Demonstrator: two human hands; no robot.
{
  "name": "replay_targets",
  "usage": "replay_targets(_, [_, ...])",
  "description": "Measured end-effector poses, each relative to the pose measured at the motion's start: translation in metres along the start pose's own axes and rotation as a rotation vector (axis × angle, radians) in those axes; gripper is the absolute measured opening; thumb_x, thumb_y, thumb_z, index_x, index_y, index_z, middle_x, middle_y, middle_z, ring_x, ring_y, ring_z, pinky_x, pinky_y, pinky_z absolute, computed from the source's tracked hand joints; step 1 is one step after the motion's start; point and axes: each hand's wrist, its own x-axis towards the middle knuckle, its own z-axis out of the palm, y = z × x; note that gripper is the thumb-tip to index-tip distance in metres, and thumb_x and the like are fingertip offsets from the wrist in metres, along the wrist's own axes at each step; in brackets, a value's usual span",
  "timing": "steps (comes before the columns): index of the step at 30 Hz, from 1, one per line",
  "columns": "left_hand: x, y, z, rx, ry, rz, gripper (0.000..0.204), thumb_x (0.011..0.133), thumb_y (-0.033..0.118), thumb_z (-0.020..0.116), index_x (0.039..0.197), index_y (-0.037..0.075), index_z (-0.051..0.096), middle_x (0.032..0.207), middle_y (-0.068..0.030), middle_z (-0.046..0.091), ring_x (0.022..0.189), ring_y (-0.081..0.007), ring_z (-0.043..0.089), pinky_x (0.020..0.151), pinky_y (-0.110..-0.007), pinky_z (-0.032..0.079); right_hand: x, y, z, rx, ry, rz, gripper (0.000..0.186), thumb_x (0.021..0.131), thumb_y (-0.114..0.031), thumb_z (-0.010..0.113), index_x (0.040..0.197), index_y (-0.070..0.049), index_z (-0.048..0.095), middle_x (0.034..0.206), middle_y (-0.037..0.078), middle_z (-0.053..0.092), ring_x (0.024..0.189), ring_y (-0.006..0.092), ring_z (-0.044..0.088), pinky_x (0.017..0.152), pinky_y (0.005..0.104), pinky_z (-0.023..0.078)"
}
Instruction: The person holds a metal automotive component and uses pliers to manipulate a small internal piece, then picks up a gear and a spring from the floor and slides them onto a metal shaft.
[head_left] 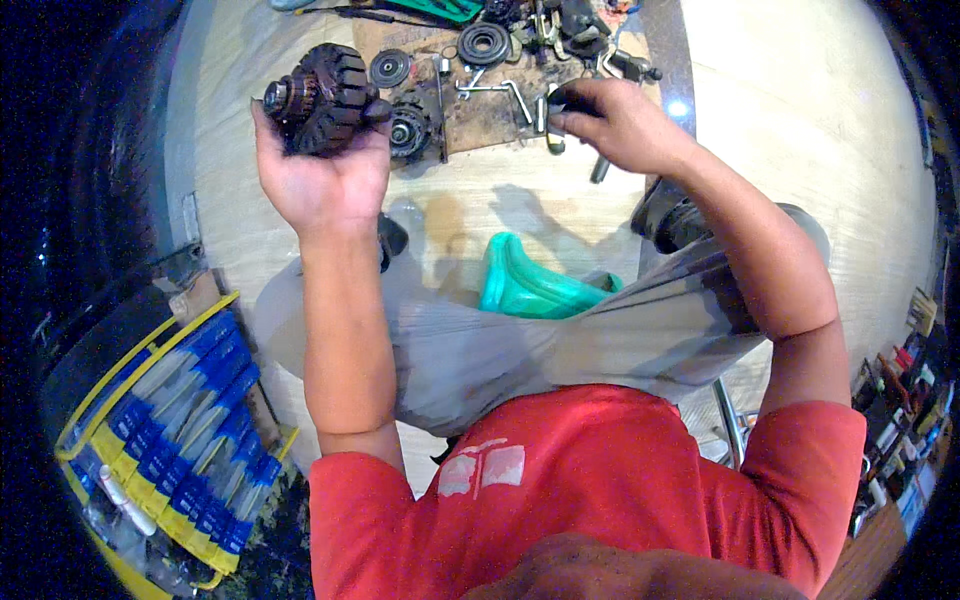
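Note:
My left hand (325,180) is raised, palm up, with its fingers curled round a greasy black rotor (335,98). The rotor has claw-like blocks round its rim and a ringed, copper-toned shaft end at its left. Over the right part of the cardboard, my right hand (625,120) has thumb and fingers closed on a short shiny metal tool (555,144); its exact kind is partly hidden. Left of that hand lie an open-end wrench (485,88) and an L-shaped wrench (521,103).
Stained cardboard (475,128) bears a round pulley (484,44), a flat black disc (390,68), a toothed round part (408,132), a long-handled socket tool (443,110) and several dark parts. A green plastic stool (535,285) stands between my legs. Blue packets hang on a yellow rack (150,340) at left.

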Motion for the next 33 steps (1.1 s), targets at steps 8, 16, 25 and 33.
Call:
replay_targets(8, [0.001,-0.021,-0.004,0.015,0.038,-0.017,0.040,0.094,0.040,0.040,0.107,0.008,0.060,0.100,-0.0125,0.063,0.084,-0.0286,0.057,0.072,-0.041,0.045,0.039,0.099,-0.064,-0.367,0.321,0.258,0.035,0.085,-0.033,0.060,0.096,-0.001,0.066,0.084,0.020,0.067,0.079,0.0320,0.066,0.073,0.0407,0.050])
replay_targets(16, [-0.001,-0.038,-0.003,0.015,0.062,-0.076,0.037,0.096,0.038,0.041,0.111,0.007,0.056,0.111,-0.0126,0.060,0.102,-0.0293,0.056,0.090,-0.046,0.044,0.036,0.174,-0.025,-0.563,-0.034,0.496,0.032,0.082,-0.032,0.061,0.091,-0.002,0.067,0.094,0.022,0.065,0.089,0.0394,0.063,0.080,0.0450,0.050])
replay_targets(25, [0.005,-0.046,-0.026,0.083,-0.004,-0.122,0.039,0.098,0.033,0.039,0.119,0.004,0.054,0.111,-0.0111,0.061,0.101,-0.0253,0.059,0.087,-0.040,0.049,0.072,0.273,0.055,-0.473,-0.232,0.604,0.034,0.081,-0.030,0.064,0.088,0.003,0.064,0.093,0.022,0.066,0.089,0.0348,0.064,0.075,0.0427,0.052])
replay_targets(33, [0.026,-0.053,-0.040,0.131,0.038,-0.066,0.040,0.096,0.033,0.039,0.114,0.003,0.058,0.113,-0.0133,0.062,0.105,-0.0302,0.058,0.097,-0.046,0.043,0.110,0.331,0.107,-0.454,0.016,0.645,0.026,0.082,-0.013,0.050,0.099,0.003,0.061,0.105,0.025,0.063,0.096,0.0375,0.063,0.085,0.0432,0.050])
